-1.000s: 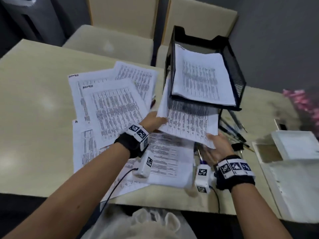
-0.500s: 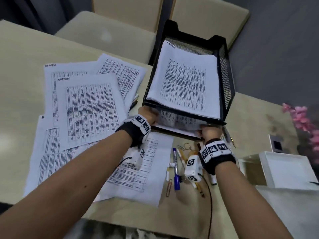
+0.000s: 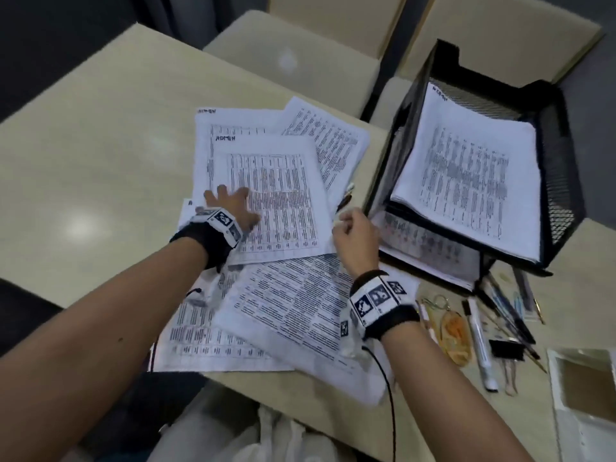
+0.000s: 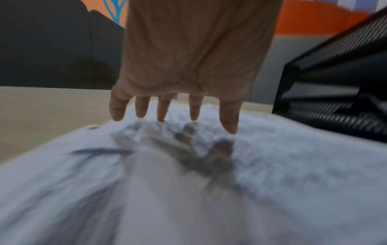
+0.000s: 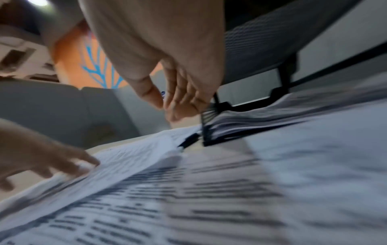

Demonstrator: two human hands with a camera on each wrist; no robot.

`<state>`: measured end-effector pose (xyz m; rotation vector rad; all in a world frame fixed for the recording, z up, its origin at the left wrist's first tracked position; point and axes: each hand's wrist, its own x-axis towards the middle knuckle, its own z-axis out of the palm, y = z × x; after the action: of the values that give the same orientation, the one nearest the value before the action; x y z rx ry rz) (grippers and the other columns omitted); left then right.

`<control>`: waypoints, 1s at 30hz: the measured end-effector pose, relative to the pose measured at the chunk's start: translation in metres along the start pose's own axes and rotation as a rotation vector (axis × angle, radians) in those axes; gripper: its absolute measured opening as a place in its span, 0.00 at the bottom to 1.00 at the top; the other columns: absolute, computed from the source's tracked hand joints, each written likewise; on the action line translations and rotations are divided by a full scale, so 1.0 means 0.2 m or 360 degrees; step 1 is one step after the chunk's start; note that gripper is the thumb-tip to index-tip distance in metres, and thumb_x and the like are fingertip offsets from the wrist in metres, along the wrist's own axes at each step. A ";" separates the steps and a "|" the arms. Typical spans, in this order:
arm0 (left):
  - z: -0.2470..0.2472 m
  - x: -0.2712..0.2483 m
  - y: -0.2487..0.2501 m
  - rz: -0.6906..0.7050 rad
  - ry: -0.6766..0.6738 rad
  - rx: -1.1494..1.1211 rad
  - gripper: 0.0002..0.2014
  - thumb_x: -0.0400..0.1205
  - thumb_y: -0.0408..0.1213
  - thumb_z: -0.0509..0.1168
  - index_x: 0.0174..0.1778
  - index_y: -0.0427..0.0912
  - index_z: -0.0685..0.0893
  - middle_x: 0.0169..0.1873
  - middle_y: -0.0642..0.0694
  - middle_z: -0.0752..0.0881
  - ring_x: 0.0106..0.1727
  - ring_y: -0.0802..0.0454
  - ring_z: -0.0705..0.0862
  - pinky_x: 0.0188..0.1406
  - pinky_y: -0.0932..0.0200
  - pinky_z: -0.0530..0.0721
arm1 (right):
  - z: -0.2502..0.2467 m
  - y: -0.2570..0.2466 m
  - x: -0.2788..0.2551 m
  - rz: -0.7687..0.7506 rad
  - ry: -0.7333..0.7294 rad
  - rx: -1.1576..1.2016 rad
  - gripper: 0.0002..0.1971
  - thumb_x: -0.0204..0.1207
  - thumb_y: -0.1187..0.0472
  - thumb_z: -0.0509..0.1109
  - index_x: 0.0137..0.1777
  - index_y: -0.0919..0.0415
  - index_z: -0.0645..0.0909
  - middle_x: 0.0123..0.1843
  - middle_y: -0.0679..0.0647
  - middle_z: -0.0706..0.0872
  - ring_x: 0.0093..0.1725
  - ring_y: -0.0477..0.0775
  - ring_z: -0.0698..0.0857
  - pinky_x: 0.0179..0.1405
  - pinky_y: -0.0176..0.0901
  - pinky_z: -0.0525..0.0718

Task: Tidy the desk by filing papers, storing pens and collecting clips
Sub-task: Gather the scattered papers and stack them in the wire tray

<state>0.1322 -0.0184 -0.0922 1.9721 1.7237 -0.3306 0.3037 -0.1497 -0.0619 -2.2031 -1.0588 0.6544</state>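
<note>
Left hand point(image 3: 233, 208) lies spread flat on the top sheet point(image 3: 276, 198) of the loose papers, beside the tray point(image 3: 563, 168). Right hand point(image 3: 355, 235), loosely curled, holds nothing. Advice: slide sheet w/ flat fingers, then pinch its edge.

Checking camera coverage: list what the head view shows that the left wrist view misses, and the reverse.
Head view only: the right hand, pens, a binder clip and paper filed in the tray's tiers. Left wrist view only: an orange wall behind the desk. Both: the left hand, fingers spread over the loose papers, and the black mesh tray.
</note>
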 end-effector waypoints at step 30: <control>-0.85 0.11 -0.49 0.0254 0.0974 -0.1918 0.18 0.80 0.39 0.63 0.27 0.48 0.63 0.25 0.47 0.66 0.28 0.52 0.65 0.30 0.56 0.64 | 0.59 -0.38 0.10 -0.0323 -0.0651 -0.0734 0.56 0.61 0.46 0.80 0.81 0.61 0.49 0.78 0.61 0.60 0.77 0.63 0.60 0.76 0.53 0.63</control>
<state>0.0168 0.0950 0.0199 1.2631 1.4397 1.2028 0.1991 -0.0605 -0.0938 -2.3443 -1.7678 0.8578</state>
